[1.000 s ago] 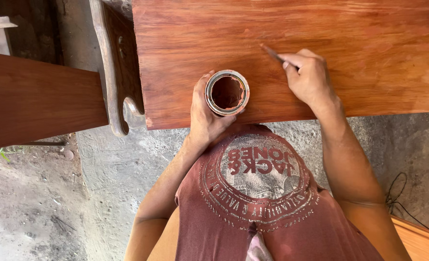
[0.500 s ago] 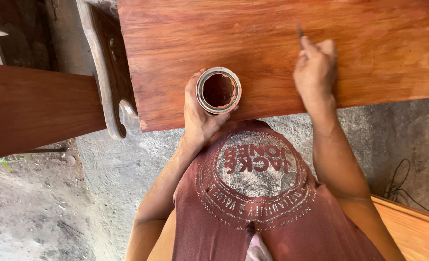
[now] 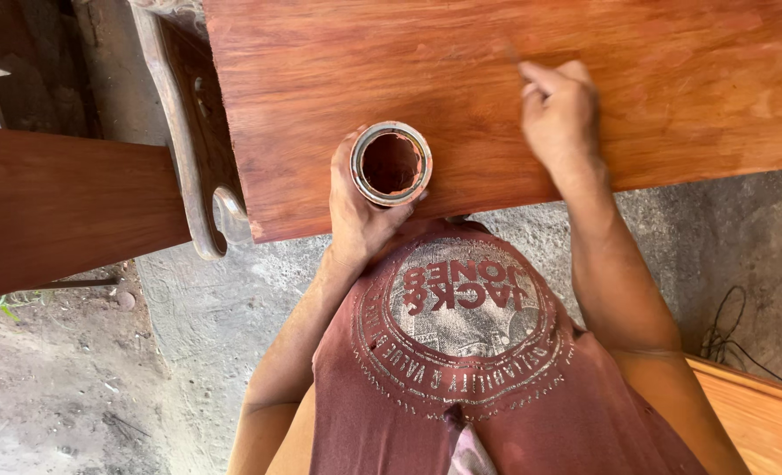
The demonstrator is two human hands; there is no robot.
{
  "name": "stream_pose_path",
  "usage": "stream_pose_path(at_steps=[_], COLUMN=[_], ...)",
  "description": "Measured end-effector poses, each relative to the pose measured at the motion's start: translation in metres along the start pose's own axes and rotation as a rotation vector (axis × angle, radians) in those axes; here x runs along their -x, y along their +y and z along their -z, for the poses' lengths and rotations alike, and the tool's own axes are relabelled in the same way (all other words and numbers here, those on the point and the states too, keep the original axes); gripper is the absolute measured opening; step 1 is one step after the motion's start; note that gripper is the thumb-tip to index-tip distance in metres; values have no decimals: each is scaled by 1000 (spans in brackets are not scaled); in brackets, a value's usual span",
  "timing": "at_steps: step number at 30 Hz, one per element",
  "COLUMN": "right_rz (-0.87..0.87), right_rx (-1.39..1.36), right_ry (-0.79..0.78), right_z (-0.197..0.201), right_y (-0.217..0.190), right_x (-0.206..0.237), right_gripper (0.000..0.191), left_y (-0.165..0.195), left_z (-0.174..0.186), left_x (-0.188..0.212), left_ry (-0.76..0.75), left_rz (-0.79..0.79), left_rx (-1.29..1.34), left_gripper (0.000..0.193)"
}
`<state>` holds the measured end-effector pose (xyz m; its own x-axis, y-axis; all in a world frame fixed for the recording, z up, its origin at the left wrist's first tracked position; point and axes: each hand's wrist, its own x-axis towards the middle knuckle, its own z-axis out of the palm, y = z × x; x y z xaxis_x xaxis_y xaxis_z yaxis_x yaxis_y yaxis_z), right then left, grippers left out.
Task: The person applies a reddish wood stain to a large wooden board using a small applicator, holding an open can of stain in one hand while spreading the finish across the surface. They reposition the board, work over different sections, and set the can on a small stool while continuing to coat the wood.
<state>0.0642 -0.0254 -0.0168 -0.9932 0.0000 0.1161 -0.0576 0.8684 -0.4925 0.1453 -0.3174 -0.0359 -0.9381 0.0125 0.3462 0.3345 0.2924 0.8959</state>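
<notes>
- Our left hand [image 3: 360,207] was wrapped around a small round metal tin [image 3: 391,164] of dark reddish stain, held at the near edge of the broad red-brown wooden panel [image 3: 672,79].
- Our right hand [image 3: 560,113] rested on the panel, fingers pinched on a thin brush handle [image 3: 516,58], blurred and barely showing.
- The hands were well apart.
- A carved wooden bracket [image 3: 188,149] stood left of the panel, above grey concrete floor [image 3: 197,308].

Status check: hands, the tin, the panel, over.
Left hand grips open tin over reddish wood panel. Right hand pinches thin tool on panel. Nothing in the way.
</notes>
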Motion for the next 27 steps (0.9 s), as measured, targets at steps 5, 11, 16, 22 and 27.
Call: stream_pose_path(at_steps=[5,11,16,22,27], right_rz=[125,-149,133,-122,-81], right_rx=[18,1,67,-55,163], right_ry=[9,76,91,128,333], right_z=[-9,19,8,8,24], right_y=[-3,31,35,44,67], right_x=[2,-2,12,17,-1], right_gripper=[24,21,22,24,24], left_y=[0,-1,-1,-3,-3], left_z=[2,1,10,17,19], left_x=[1,5,11,13,12], left_ry=[5,6,-8,1,-4], left_rz=[45,36,82,104,93], left_rx=[62,98,161,118,53], left_gripper=[104,103,102,105,106])
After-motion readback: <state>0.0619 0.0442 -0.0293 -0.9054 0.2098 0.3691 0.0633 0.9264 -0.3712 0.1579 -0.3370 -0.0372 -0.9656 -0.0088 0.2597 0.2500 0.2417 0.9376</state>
